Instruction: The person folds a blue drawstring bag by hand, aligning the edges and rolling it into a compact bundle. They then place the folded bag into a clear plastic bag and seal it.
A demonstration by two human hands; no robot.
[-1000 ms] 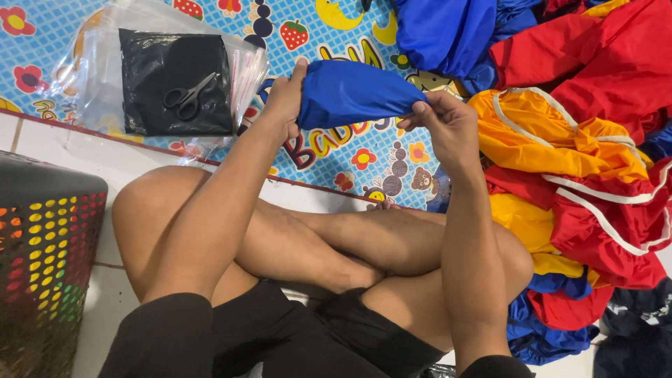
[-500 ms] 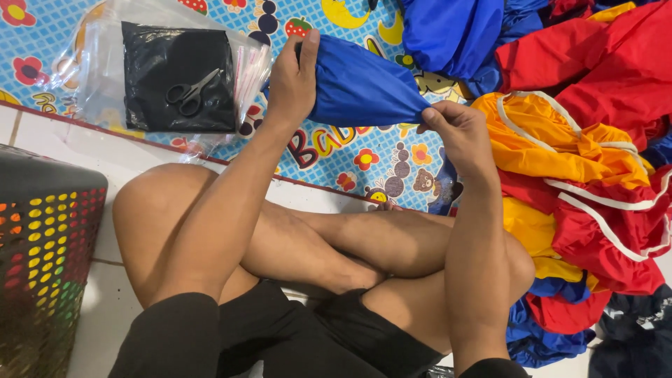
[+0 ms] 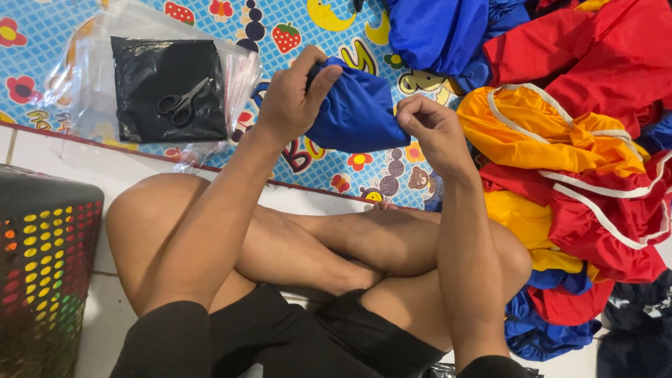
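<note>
I sit cross-legged on a tiled floor in front of a colourful play mat. Both hands hold a folded blue cloth piece above the mat. My left hand grips its upper left end, fingers wrapped over the top. My right hand pinches its lower right corner. To the right lies a heap of red, yellow and blue cloth items with white trim.
Black scissors lie on a black folded sheet on a stack of clear plastic bags at the mat's left. A dark perforated basket holding coloured items stands at my left. More blue cloth lies at the top.
The blue piece has been gathered into a smaller bundle. My left hand has shifted to its top, and my right hand has moved in closer, along its lower corner.
</note>
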